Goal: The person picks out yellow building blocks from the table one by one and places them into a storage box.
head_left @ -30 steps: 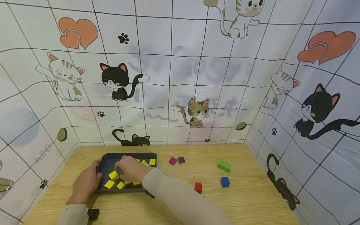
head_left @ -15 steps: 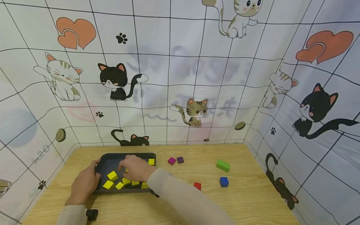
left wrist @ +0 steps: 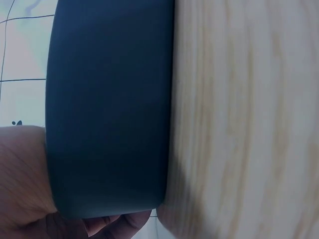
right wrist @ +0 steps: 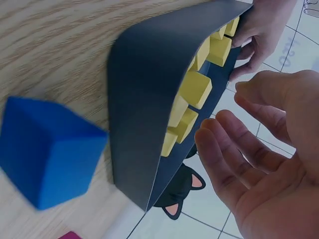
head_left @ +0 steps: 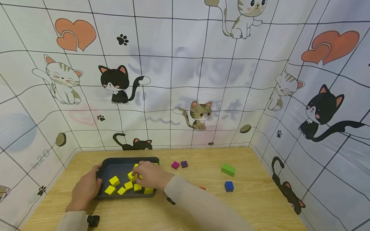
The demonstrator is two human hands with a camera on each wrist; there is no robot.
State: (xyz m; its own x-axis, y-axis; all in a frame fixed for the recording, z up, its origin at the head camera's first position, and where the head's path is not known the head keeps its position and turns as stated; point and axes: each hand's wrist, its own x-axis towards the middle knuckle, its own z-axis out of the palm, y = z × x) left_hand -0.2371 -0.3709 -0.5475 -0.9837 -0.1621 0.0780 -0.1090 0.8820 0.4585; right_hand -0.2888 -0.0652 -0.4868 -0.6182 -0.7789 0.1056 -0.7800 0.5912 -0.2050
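A dark grey tray (head_left: pixel 127 159) lies on the wooden table at the left, with several yellow cubes (head_left: pixel 114 181) along its front part. My left hand (head_left: pixel 85 189) grips the tray's left rim, thumb over the edge; the left wrist view shows the tray wall (left wrist: pixel 109 109) against my palm (left wrist: pixel 20 189). My right hand (head_left: pixel 150 175) hovers over the tray's right half, fingertips beside a raised yellow cube (head_left: pixel 132 175). In the right wrist view that hand (right wrist: pixel 269 149) has relaxed fingers with nothing between them, above the tray (right wrist: pixel 144 89) and its cubes (right wrist: pixel 196 89).
Right of the tray lie a magenta cube (head_left: pixel 175 165), a purple cube (head_left: pixel 184 164), a green block (head_left: pixel 228 170) and a blue cube (head_left: pixel 229 186). A red cube (head_left: pixel 201 188) peeks from behind my right sleeve. A small black object (head_left: pixel 93 220) sits at the front edge. Cat-print cloth walls enclose the table.
My right hand has moved to the right across the tray, uncovering more of the yellow cubes. Its sleeve now hides most of the red cube. The left hand has stayed on the rim.
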